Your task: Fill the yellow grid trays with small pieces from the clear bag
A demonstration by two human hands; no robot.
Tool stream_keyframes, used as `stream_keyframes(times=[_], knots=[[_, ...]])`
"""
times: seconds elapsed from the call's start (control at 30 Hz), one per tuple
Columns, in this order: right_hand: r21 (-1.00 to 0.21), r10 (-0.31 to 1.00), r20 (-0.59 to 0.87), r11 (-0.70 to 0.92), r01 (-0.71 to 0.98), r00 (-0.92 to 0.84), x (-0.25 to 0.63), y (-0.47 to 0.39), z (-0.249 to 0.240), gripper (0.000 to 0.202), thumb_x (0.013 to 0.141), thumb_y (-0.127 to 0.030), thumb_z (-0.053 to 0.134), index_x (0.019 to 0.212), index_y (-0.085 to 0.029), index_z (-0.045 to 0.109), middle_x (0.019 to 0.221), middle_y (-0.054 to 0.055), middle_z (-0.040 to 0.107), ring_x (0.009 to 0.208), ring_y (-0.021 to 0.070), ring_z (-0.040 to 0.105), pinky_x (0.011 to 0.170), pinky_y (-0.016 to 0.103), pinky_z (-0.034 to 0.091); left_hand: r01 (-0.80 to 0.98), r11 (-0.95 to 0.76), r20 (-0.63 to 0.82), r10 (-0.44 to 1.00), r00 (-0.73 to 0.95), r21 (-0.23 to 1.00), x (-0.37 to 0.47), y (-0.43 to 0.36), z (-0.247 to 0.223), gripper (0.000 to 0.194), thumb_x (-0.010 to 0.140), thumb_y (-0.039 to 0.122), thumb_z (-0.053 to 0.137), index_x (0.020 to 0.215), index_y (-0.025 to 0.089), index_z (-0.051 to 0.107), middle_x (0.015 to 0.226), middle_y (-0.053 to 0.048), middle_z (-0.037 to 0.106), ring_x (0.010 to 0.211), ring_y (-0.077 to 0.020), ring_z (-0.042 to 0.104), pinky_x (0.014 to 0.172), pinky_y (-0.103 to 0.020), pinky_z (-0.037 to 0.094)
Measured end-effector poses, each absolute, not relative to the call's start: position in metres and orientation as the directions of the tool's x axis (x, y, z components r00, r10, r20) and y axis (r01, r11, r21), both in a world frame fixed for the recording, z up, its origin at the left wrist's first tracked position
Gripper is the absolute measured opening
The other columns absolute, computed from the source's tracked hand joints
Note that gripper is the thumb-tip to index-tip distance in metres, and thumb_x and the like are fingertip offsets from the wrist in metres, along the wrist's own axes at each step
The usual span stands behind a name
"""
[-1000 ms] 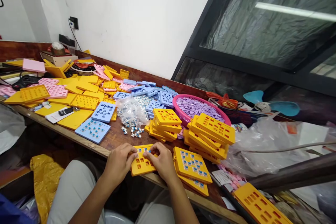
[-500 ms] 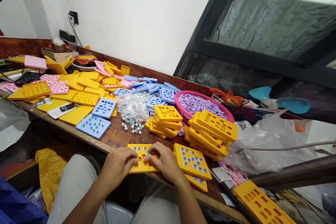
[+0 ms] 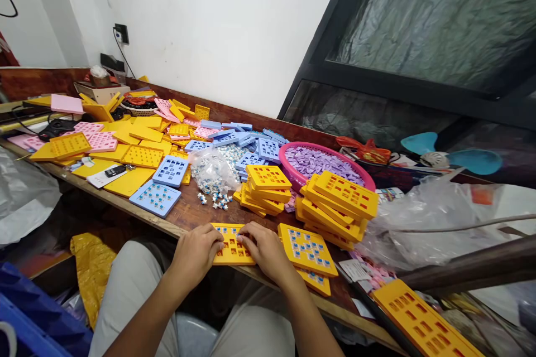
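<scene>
Head view: seating blue-topped pieces (image 3: 225, 230) seems in hand.
Left hand (image 3: 196, 252) grips the yellow plate (image 3: 237, 260) at the table's (image 3: 187, 213) near edge; right hand (image 3: 266, 251) narrow over it, hold unclear; unfilled slots (image 3: 233, 251) call for precise pressing.

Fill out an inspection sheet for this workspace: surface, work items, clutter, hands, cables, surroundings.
Surface: brown wooden table, crowded; wood shows near the front edge.
Work items: yellow panel between the hands, some openings filled with blue-topped pieces, others unfilled; loose white-and-blue pieces beside a clear bag; yellow panel stacks behind.
Clutter: pink basket of purple pieces; black key fob on a white card.
Hands: left hand holds the panel's left end; right hand is at its right part, its grip unclear.
Cables: black cable hangs from the wall socket.
Surroundings: white wall, dark-framed window, blue crate at lower left.
</scene>
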State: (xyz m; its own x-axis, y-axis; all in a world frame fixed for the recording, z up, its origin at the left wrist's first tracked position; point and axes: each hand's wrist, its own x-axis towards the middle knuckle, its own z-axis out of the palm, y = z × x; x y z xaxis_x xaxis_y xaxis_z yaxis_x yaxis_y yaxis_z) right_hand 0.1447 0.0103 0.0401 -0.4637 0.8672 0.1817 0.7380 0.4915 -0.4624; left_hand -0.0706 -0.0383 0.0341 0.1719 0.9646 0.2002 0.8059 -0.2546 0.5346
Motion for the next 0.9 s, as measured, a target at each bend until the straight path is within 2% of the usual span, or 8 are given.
stream_keyframes(times=[0.17, 0.27, 0.37, 0.47, 0.6, 0.67, 0.77, 0.9], knots=[[-0.385, 0.879, 0.199, 0.477, 0.790, -0.434, 0.141, 0.005, 0.042, 0.018, 0.100, -0.028, 0.052, 0.092, -0.025, 0.069, 0.094, 0.002, 0.071, 0.084, 0.0192, 0.066, 0.069, 0.028, 0.040, 0.882, -0.208, 0.232, 0.966, 0.117, 0.422, -0.062, -0.044, 0.037, 0.012, 0.097, 0.028, 0.061, 0.094, 0.027, 0.072, 0.098, 0.000, 0.072, 0.094, -0.0201, 0.066, 0.071, -0.030, 0.043], [-0.415, 0.877, 0.223, 0.480, 0.773, -0.425, 0.142, 0.005, 0.039, 0.020, 0.100, -0.029, 0.051, 0.095, -0.026, 0.071, 0.095, 0.002, 0.071, 0.085, 0.0194, 0.066, 0.071, 0.029, 0.041, 0.916, -0.195, 0.277, 0.956, 0.098, 0.349, -0.058, -0.050, 0.035, 0.015, 0.098, 0.028, 0.059, 0.092, 0.027, 0.073, 0.095, -0.001, 0.072, 0.092, -0.0207, 0.064, 0.071, -0.031, 0.045], [-0.493, 0.874, 0.247, 0.485, 0.722, -0.419, 0.144, 0.007, 0.032, 0.020, 0.099, -0.030, 0.053, 0.097, -0.027, 0.073, 0.096, 0.002, 0.072, 0.087, 0.0198, 0.067, 0.073, 0.029, 0.044, 0.937, -0.240, 0.371, 0.919, 0.134, 0.254, -0.051, -0.061, 0.029, 0.018, 0.100, 0.027, 0.056, 0.099, 0.024, 0.074, 0.101, -0.003, 0.072, 0.101, -0.0232, 0.062, 0.084, -0.037, 0.048], [-0.549, 0.871, 0.283, 0.491, 0.676, -0.403, 0.147, 0.008, 0.024, 0.022, 0.100, -0.031, 0.053, 0.100, -0.026, 0.075, 0.096, 0.004, 0.073, 0.088, 0.0203, 0.067, 0.075, 0.029, 0.046, 0.948, -0.278, 0.482, 0.859, 0.173, 0.154, -0.043, -0.072, 0.019, 0.025, 0.098, 0.032, 0.058, 0.117, 0.020, 0.071, 0.116, -0.006, 0.072, 0.117, -0.0278, 0.057, 0.102, -0.045, 0.042], [-0.580, 0.867, 0.316, 0.498, 0.645, -0.385, 0.148, 0.008, 0.016, 0.022, 0.100, -0.033, 0.054, 0.099, -0.026, 0.076, 0.095, 0.004, 0.072, 0.089, 0.0202, 0.067, 0.078, 0.030, 0.047, 0.958, -0.279, 0.520, 0.828, 0.207, 0.063, -0.035, -0.081, 0.007, 0.033, 0.098, 0.030, 0.057, 0.126, 0.016, 0.068, 0.125, -0.007, 0.070, 0.118, -0.0274, 0.057, 0.106, -0.047, 0.038], [-0.572, 0.869, 0.314, 0.494, 0.655, -0.382, 0.147, 0.006, 0.015, 0.021, 0.100, -0.033, 0.054, 0.098, -0.026, 0.075, 0.097, 0.004, 0.072, 0.090, 0.0198, 0.067, 0.081, 0.029, 0.047, 0.956, -0.285, 0.508, 0.835, 0.212, 0.068, -0.035, -0.083, 0.006, 0.034, 0.099, 0.029, 0.055, 0.129, 0.016, 0.066, 0.128, -0.008, 0.069, 0.118, -0.0268, 0.057, 0.106, -0.047, 0.038], [-0.504, 0.866, 0.311, 0.499, 0.705, -0.391, 0.146, 0.004, 0.015, 0.020, 0.102, -0.030, 0.052, 0.105, -0.026, 0.072, 0.102, 0.004, 0.071, 0.091, 0.0195, 0.066, 0.081, 0.030, 0.045, 0.944, -0.297, 0.454, 0.867, 0.203, 0.146, -0.039, -0.083, 0.012, 0.036, 0.099, 0.030, 0.053, 0.130, 0.017, 0.065, 0.130, -0.009, 0.068, 0.118, -0.0276, 0.057, 0.104, -0.047, 0.040], [-0.268, 0.827, 0.345, 0.539, 0.799, -0.443, 0.144, 0.001, 0.020, 0.021, 0.103, -0.029, 0.051, 0.105, -0.025, 0.072, 0.104, 0.006, 0.071, 0.094, 0.0228, 0.060, 0.081, 0.035, 0.040, 0.902, -0.303, 0.329, 0.924, 0.198, 0.309, -0.052, -0.073, 0.031, 0.029, 0.101, 0.032, 0.050, 0.118, 0.020, 0.070, 0.115, -0.009, 0.072, 0.104, -0.0263, 0.060, 0.092, -0.043, 0.047]])
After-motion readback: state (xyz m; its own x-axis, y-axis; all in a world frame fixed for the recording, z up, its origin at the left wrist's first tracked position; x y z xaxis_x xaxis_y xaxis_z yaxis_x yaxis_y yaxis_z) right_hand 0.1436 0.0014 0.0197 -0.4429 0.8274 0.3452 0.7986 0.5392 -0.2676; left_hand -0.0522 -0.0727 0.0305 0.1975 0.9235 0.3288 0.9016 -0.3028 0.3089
